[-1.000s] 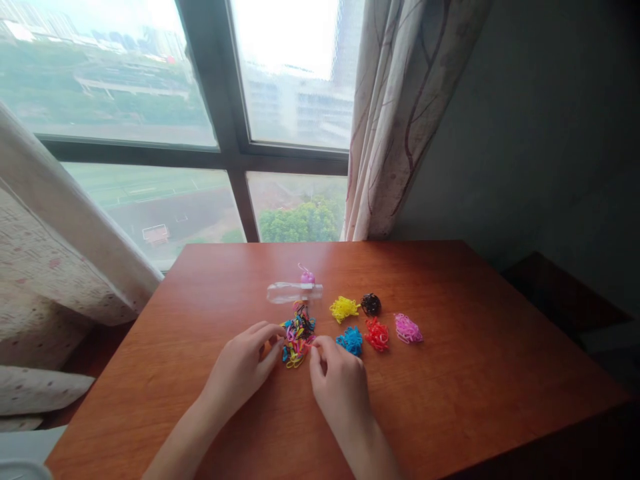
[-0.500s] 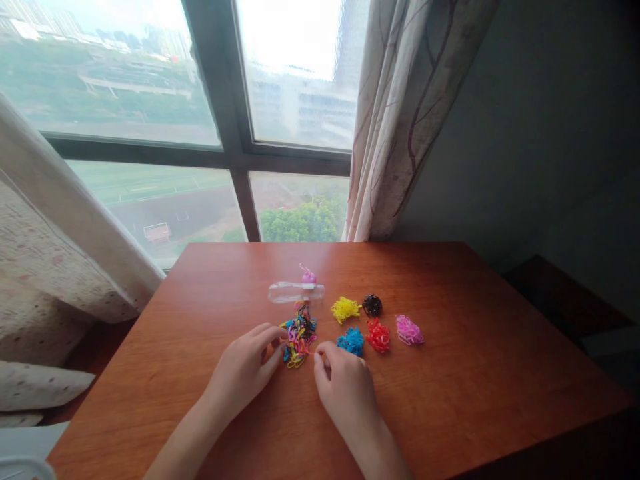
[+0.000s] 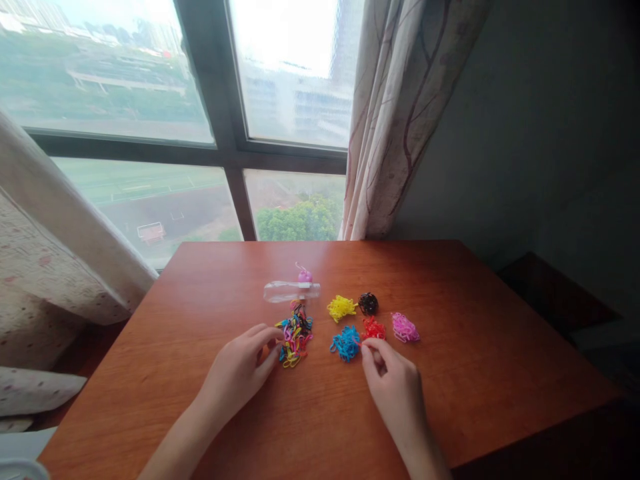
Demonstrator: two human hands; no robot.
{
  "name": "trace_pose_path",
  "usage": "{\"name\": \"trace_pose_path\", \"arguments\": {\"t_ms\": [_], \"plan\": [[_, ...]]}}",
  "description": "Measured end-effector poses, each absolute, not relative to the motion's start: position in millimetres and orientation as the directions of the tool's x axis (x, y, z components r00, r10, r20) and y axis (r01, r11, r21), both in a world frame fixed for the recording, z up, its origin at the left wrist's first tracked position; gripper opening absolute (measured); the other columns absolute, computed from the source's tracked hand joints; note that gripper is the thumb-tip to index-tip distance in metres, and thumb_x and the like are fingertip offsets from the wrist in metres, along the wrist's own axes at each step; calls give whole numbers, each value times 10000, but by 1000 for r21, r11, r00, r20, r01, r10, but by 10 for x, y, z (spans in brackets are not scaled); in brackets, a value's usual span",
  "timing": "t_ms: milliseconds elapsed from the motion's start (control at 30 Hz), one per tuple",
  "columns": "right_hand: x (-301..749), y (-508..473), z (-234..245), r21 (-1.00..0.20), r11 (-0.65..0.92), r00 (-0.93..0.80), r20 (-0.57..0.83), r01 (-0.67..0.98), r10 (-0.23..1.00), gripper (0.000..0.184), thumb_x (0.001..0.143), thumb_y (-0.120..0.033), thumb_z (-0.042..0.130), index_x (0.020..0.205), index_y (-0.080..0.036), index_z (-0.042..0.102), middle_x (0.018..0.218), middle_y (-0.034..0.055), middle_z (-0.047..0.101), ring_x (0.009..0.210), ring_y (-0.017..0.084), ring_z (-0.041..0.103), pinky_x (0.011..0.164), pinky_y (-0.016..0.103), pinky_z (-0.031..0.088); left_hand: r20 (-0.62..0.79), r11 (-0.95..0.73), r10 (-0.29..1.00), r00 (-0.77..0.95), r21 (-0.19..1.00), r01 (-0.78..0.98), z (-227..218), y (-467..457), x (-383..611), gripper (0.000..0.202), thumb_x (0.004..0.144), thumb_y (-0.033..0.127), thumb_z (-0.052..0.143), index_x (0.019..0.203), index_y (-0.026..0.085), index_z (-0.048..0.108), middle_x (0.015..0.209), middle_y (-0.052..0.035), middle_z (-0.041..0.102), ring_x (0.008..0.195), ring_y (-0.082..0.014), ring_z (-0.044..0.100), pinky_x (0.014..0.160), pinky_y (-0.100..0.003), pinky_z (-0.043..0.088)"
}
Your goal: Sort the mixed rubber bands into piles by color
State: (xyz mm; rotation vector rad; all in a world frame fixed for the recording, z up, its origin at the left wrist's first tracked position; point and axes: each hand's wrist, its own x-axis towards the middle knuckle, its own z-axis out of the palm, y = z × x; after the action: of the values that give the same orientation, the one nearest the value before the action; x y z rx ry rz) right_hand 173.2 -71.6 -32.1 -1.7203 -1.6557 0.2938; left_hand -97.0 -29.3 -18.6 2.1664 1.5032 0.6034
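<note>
Forearms (image 3: 195, 420), both ours, cross the brown table (image 3: 300, 427) toward the mixed pile (image 3: 296, 337), a loose heap of small bands in several colours. Our left hand (image 3: 244, 360) rests at the left edge of the mixed pile, fingers bent, with a narrow gap between thumb and forefinger; whether they grip anything we cannot tell. Our right hand (image 3: 397, 377) is to the right of the mixed pile and well apart from it, thumb and forefinger pinched together on what looks like a thin red band (image 3: 357, 342).

Just right of the mixed pile we see the blue pile (image 3: 346, 345). Farther right of it lies the red pile (image 3: 374, 327), close to our right fingertips, and farthest right the pink pile (image 3: 405, 327). The yellow pile (image 3: 341, 307) and the black pile (image 3: 368, 304) sit side by side, to the right of the mixed pile and a little beyond it.

Directly beyond the mixed pile lies a clear container (image 3: 283, 291), with a small purple thing (image 3: 305, 275) behind it that we cannot make out. Farther beyond stands the window (image 3: 225, 153), curtains (image 3: 385, 133) hanging on both sides.
</note>
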Motion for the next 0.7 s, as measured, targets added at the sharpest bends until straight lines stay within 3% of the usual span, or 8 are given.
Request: {"name": "trace_pose_path", "arguments": {"t_ms": [200, 533, 700], "plan": [[2158, -642, -437, -533, -26, 254, 361, 846, 897, 380, 952, -469, 448, 857, -208, 708, 611, 29, 662, 532, 180, 625, 547, 257, 411, 92, -318, 941, 325, 565, 761, -181, -284, -955, 194, 906, 268, 491, 977, 246, 671, 866, -1, 683, 645, -122, 587, 636, -213, 437], [2175, -481, -488, -515, 15, 205, 367, 857, 907, 336, 949, -382, 457, 948, -191, 733, 759, 70, 729, 651, 201, 674, 629, 267, 461, 84, -307, 944, 318, 570, 762, -183, -285, -952, 191, 905, 270, 491, 960, 242, 671, 879, 0, 684, 642, -121, 586, 635, -215, 435], [2008, -511, -435, -571, 85, 185, 398, 816, 898, 288, 946, -337, 470, 953, -188, 717, 793, 59, 743, 644, 183, 680, 628, 253, 465, 81, -308, 944, 320, 567, 764, -208, -284, -956, 188, 896, 261, 503, 983, 240, 668, 869, 3, 672, 668, -127, 589, 650, -219, 434]]}}
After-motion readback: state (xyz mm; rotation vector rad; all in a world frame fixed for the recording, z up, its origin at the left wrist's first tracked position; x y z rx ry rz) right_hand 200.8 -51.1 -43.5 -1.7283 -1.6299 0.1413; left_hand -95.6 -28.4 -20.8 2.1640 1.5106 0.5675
